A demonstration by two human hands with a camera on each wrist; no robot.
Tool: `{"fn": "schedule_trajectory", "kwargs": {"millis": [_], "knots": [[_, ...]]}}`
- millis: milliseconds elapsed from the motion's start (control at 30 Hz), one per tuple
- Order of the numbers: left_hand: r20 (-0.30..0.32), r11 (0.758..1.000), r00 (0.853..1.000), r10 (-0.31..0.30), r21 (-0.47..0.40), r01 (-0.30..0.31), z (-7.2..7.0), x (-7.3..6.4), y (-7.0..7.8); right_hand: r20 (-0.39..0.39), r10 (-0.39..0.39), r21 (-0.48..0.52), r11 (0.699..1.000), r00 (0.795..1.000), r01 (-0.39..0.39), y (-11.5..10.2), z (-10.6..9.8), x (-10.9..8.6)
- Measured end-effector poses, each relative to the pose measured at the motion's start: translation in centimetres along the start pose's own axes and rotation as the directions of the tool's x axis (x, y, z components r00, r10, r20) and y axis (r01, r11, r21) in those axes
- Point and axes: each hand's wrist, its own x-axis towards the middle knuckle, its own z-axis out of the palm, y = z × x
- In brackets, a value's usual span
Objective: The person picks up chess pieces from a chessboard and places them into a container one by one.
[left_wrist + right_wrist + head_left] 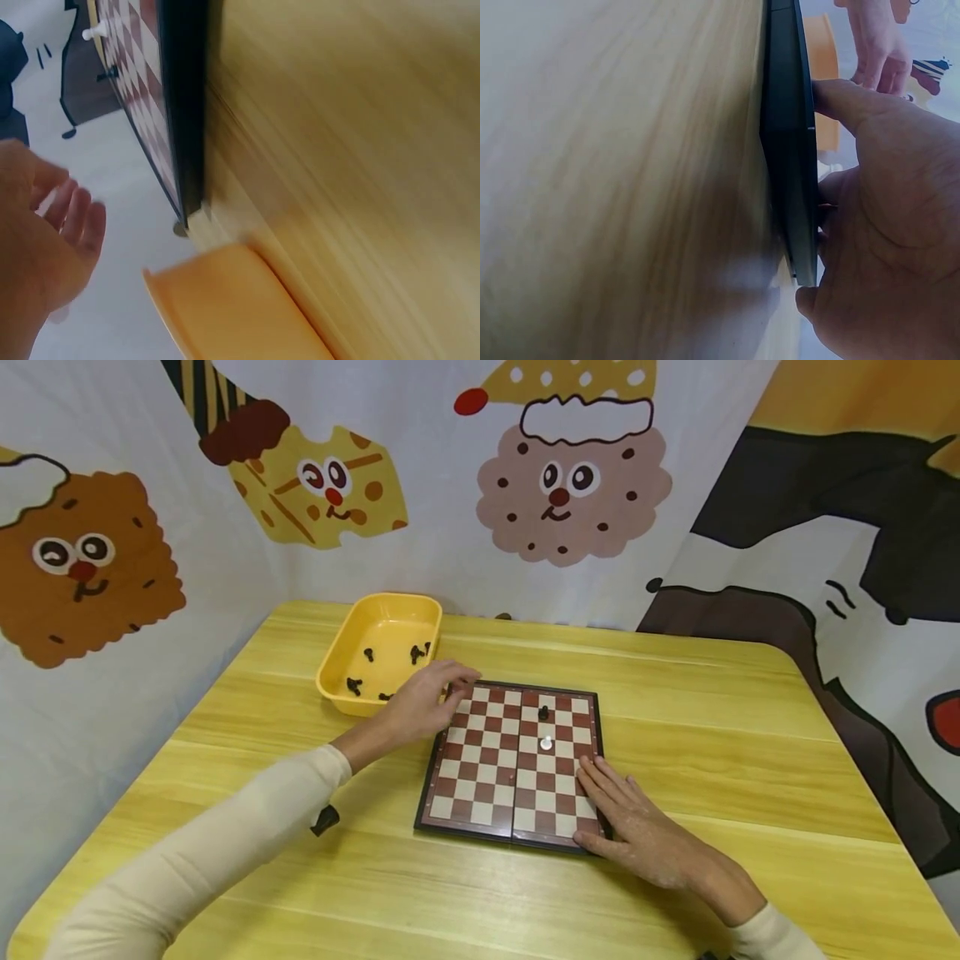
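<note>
A brown-and-white chessboard [480, 760] lies unfolded on the table, its black side edge [789, 135] showing in the right wrist view. My left hand [423, 700] hovers over the board's far left corner, beside the yellow tray. In the left wrist view the fingers [77, 217] bend loosely and hold nothing. My right hand [637, 831] rests flat on the board's right border, fingers straight and thumb spread near the front corner. On the board's right half stand a black chess piece [543, 713] and a white chess piece [546, 743].
A yellow plastic tray [327, 672] stands at the back left, with several black chess pieces [354, 686] lying in it. Behind the wooden table [712, 727] hangs a white cloth [435, 468] printed with cartoon figures. A black object [325, 820] shows below my left sleeve.
</note>
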Motion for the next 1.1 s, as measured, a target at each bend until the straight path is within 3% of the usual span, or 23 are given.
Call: {"fn": "schedule_trajectory", "kwargs": {"millis": [100, 233, 367, 533, 800, 1000, 1100], "knots": [[0.107, 0.996, 0.994, 0.017, -0.086, -0.007, 0.9, 0.5, 0.6, -0.002, -0.004, 0.005, 1.0, 1.0, 0.004, 0.0, 0.0, 0.0], [0.183, 0.989, 0.983, 0.012, -0.146, 0.015, 2.4, 1.0, 1.3, -0.002, -0.003, 0.013, 1.0, 1.0, 0.003, 0.0, 0.0, -0.1], [0.244, 0.984, 0.97, 0.001, -0.171, 0.043, 4.1, 1.5, 1.8, -0.001, -0.01, 0.005, 1.0, 1.0, 0.01, 0.0, -0.1, -0.1], [0.328, 0.986, 0.944, 0.03, -0.162, 0.025, 6.1, 2.1, 2.3, 0.0, -0.02, -0.006, 1.0, 1.0, 0.02, 0.0, -0.2, 0.0], [0.314, 0.994, 0.947, 0.071, -0.099, -0.041, 7.7, 3.3, 3.0, 0.015, -0.018, -0.024, 1.0, 1.0, 0.019, 0.0, -0.4, 0.1], [0.281, 0.999, 0.959, 0.044, -0.017, -0.041, 8.4, 3.4, 3.2, 0.011, -0.016, -0.023, 1.0, 1.0, 0.016, -0.1, -0.4, 0.1], [0.263, 0.997, 0.963, 0.06, 0.021, -0.068, 8.6, 3.4, 3.4, 0.005, -0.018, -0.021, 1.0, 1.0, 0.018, 0.0, -0.3, 0.0]]}}
